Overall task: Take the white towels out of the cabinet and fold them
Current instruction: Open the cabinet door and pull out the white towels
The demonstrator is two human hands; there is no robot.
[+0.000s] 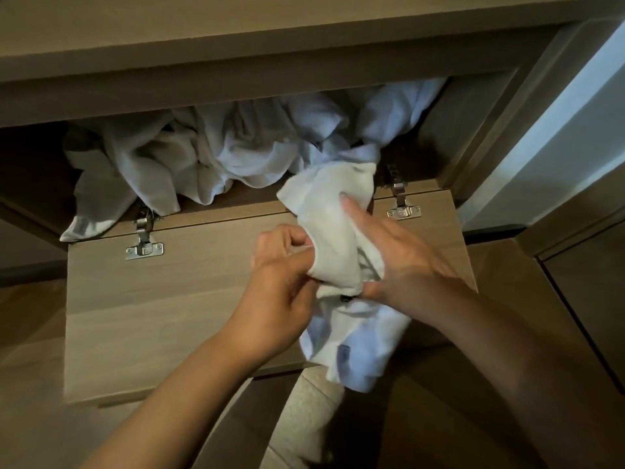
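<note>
- Holding one white towel (333, 231) out over the dropped-down door (169, 299) of the cabinet (236, 59), the person has both hands on it.
- Left hand (284, 275) has its fingers curled, pinching a bunched edge of the cloth between thumb and fingers.
- Right hand (402, 262) grips the towel lower down with thumb and lower fingers, while the forefinger lies straight along the fabric, pointing toward the cabinet.
- Below the hands the towel hangs in a loose clump, its lower end past the door's front edge.
- Its upper end looks close to the pile (220, 154) of other white towels, crumpled in the cabinet opening; whether it touches them I cannot tell.
- One corner of that pile spills out over the left hinge (144, 236).
- I'd judge the cloth soft, light and floppy: it will sag wherever it isn't held and won't keep a shape by itself.
- Best hold for folding is probably two corners along one hem, so it hangs flat; gripping the bunched middle only keeps it wadded.
- Snagging on a hinge seems the one small risk.
</note>
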